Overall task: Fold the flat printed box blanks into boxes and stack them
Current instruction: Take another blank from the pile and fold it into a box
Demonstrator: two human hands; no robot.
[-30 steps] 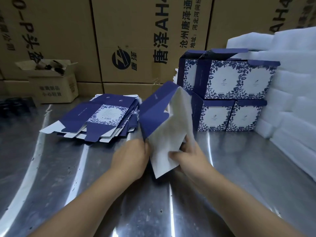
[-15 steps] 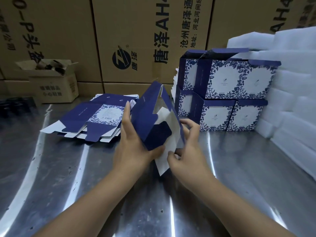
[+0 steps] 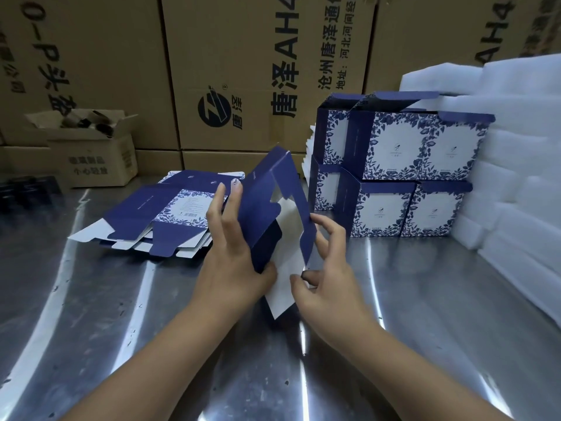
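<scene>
Holding a half-folded blank (image 3: 267,202) above the middle of the steel table (image 3: 121,329), both hands on it. The blank stands tilted, blue outside to the left, white inside facing right.

Left hand (image 3: 230,262): fingers straight up along the outer blue panel, thumb wrapped round the lower edge, so a firm grip.

Right hand (image 3: 328,284): fingers curled, tips on the edge of the blue side flap, thumb on the white bottom flap (a loose pinch). Whether that flap touches the table cannot be told.

Pile of flat blanks (image 3: 170,214): toward the far edge, left of middle, fanned unevenly.

Stack of folded boxes (image 3: 394,165): far edge, right of middle, two tiers, top flaps open, touching the white foam sheets (image 3: 516,177) along the right edge.

Large cartons (image 3: 243,71) line the far edge; a small open carton (image 3: 91,153) sits at the far left corner.
</scene>
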